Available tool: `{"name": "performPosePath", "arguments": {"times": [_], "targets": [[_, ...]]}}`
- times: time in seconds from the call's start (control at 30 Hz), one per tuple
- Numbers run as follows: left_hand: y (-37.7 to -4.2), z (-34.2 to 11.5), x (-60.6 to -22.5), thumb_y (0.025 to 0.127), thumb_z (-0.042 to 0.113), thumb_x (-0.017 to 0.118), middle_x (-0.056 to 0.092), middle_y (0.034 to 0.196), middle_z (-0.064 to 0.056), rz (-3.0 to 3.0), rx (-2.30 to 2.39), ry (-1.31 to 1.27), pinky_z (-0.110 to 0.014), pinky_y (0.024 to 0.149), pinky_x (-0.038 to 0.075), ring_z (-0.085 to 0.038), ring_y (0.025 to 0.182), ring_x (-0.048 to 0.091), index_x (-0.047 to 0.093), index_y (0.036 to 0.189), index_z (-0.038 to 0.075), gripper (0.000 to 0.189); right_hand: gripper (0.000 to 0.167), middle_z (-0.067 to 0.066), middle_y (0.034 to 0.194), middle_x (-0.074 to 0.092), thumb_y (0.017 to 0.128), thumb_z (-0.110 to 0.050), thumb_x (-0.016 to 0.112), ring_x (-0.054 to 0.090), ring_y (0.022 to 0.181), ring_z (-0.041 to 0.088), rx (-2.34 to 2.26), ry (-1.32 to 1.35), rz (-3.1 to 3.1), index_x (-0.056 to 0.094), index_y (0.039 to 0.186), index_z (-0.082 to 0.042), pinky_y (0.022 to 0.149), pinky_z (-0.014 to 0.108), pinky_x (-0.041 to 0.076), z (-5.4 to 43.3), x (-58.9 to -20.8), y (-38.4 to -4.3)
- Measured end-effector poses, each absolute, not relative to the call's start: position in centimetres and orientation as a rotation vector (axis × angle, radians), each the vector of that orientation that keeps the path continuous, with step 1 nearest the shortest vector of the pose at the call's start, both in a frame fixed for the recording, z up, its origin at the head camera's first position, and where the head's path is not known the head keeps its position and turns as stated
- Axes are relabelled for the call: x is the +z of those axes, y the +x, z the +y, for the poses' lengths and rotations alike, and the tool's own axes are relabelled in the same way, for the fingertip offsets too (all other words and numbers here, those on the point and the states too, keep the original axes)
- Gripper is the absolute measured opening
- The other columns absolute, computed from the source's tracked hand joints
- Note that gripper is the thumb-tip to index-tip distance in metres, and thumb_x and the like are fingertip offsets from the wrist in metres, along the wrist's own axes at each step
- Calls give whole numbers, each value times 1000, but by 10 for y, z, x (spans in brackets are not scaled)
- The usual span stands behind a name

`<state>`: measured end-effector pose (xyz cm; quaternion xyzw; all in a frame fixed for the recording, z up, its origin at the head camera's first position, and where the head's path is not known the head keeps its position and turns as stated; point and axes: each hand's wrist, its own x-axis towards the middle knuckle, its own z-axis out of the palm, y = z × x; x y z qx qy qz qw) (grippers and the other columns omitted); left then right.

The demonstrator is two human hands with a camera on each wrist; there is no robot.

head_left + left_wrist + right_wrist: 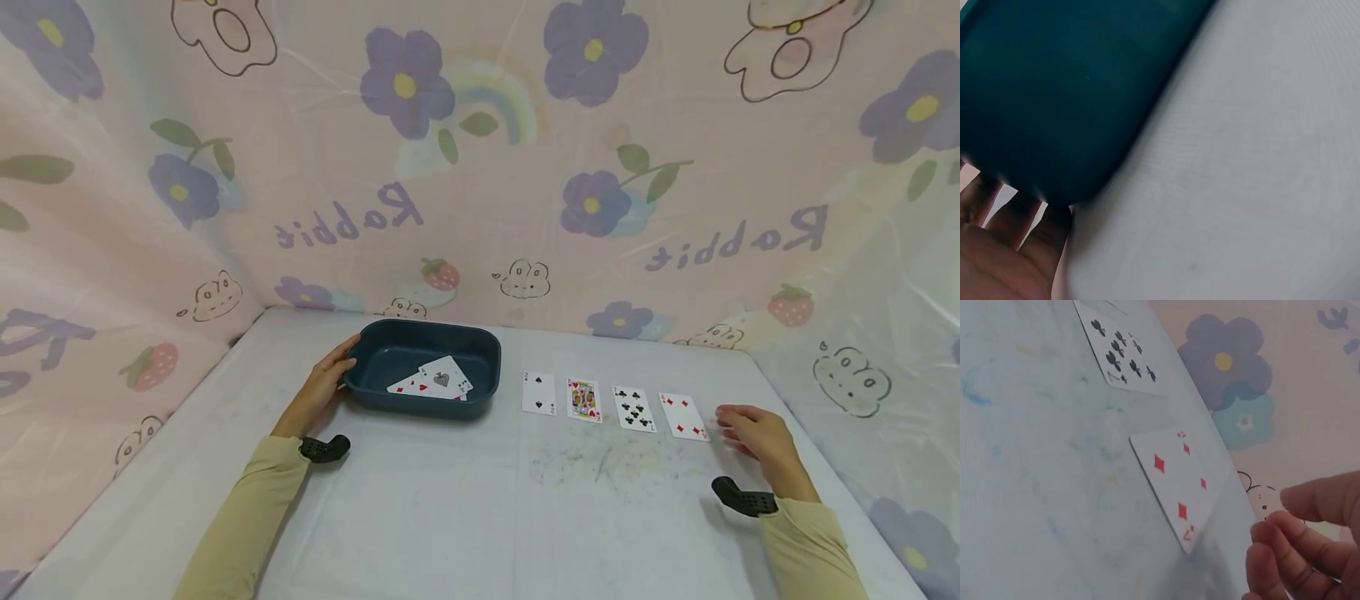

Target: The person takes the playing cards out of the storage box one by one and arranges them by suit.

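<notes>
A dark blue-green basin [423, 403] stands on the table, with several playing cards [442, 379] lying loosely inside. My left hand [324, 379] grips its left end at the rim; in the left wrist view the fingers [1041, 240] press against the outer wall. To the right of the basin runs a face-up row: a two of spades [538, 393], a king of hearts [584, 401], a seven of clubs [634, 409] and a four of diamonds [684, 417]. Just right of the four of diamonds, my right hand [761, 437] hovers with loosely bent fingers and holds nothing.
A white cloth [420, 517] covers the table, with smudged stains [600, 458] in front of the card row. Behind and at both sides hangs a pink printed curtain [480, 183]. Each wrist wears a black camera band [324, 450].
</notes>
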<state>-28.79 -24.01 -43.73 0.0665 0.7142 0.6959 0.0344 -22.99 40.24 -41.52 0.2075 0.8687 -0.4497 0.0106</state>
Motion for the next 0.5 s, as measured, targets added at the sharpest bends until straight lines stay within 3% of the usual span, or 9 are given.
{"name": "performPosePath", "arguments": {"times": [0.3, 0.5], "targets": [[-288, -241, -438, 106, 13, 34, 5, 161, -8, 2174, 2145, 212, -53, 111, 16, -31, 144, 9, 20, 156, 13, 52, 58, 30, 130, 50, 100, -39, 47, 50, 112, 39, -1478, 608, 2761, 42, 135, 8, 81, 42, 45, 386, -405, -230], [-289, -241, -438, 106, 13, 35, 5, 161, -9, 2193, 2139, 200, -54, 111, 17, -32, 144, 9, 21, 156, 12, 51, 54, 5, 107, 65, 95, -48, 56, 58, 90, 16, -1477, 553, 2832, 52, 123, -2, 74, 42, 50, 385, -403, -242]]}}
